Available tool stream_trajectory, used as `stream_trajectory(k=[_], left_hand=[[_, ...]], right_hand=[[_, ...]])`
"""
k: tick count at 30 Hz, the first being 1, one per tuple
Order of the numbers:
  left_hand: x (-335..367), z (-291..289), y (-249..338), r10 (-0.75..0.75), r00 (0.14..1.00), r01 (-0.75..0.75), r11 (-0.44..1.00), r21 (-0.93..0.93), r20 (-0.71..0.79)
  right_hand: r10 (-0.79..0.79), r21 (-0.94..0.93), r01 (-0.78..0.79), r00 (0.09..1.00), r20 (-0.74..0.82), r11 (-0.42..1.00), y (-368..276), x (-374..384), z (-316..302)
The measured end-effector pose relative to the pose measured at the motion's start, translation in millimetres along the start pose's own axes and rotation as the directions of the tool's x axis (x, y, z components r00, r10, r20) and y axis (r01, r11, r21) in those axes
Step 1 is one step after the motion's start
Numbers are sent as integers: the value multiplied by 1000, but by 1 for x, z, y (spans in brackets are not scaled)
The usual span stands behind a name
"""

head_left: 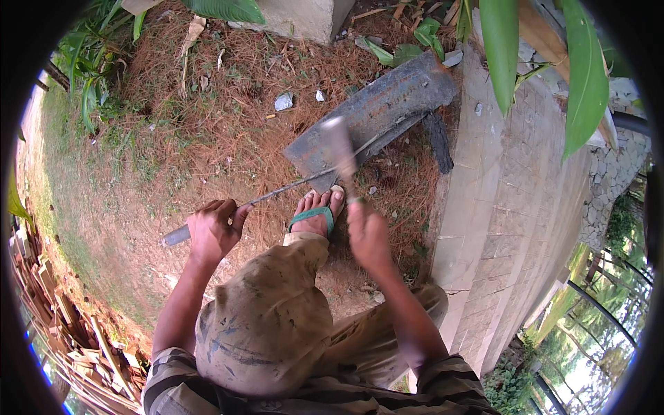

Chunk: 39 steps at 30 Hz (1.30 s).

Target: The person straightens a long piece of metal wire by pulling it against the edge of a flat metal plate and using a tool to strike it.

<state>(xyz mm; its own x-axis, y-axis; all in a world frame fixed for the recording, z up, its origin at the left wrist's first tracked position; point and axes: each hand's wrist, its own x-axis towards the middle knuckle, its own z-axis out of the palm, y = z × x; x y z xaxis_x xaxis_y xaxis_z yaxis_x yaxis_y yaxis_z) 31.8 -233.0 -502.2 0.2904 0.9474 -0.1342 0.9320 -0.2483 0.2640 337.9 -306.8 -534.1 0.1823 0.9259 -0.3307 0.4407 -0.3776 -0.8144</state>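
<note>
My left hand (216, 229) is closed round a rod-like tool, its grey tubular end (177, 236) sticking out to the left. From my fist the thin, rough metal rod (287, 187) slants up to the right, its far part lying against a rusty grey steel beam (387, 97). My right hand (369, 235) grips a hammer (340, 146) by its handle. The hammer is smeared by motion, its pale head over the beam's near end; whether it touches the rod I cannot tell. My foot (317, 211), in a green-strapped sandal, is at the beam's near corner.
A paved concrete strip (512, 221) runs along the right. Dry needles and soil (159, 180) cover the ground, with foil-like scraps (283, 102). A dark charred-looking piece (438, 142) leans by the beam. Stacked wood (76, 325) lies lower left; a concrete block (297, 17) stands at the top.
</note>
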Motion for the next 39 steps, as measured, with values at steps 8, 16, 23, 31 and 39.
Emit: stream_trajectory(k=[8,16,23,31,39], left_hand=[[5,2,19,-37,999,37,999,-37,20],[9,7,30,0,1000,0,997,-79,-2],[-21,3,-16,2,1000,-4,995,-97,-12],[-25,5,-16,74,996,-75,997,-18,-44],[-27,6,-22,80,996,-81,997,-19,-51]], right_hand=[[94,376,-12,975,-200,926,-37,-14,-4],[-134,-61,136,990,35,989,-25,-40,18],[-36,274,132,944,-328,953,-60,-10,-48],[16,-34,-26,963,-269,999,-8,20,-33],[188,554,81,892,-411,828,-53,23,-58]])
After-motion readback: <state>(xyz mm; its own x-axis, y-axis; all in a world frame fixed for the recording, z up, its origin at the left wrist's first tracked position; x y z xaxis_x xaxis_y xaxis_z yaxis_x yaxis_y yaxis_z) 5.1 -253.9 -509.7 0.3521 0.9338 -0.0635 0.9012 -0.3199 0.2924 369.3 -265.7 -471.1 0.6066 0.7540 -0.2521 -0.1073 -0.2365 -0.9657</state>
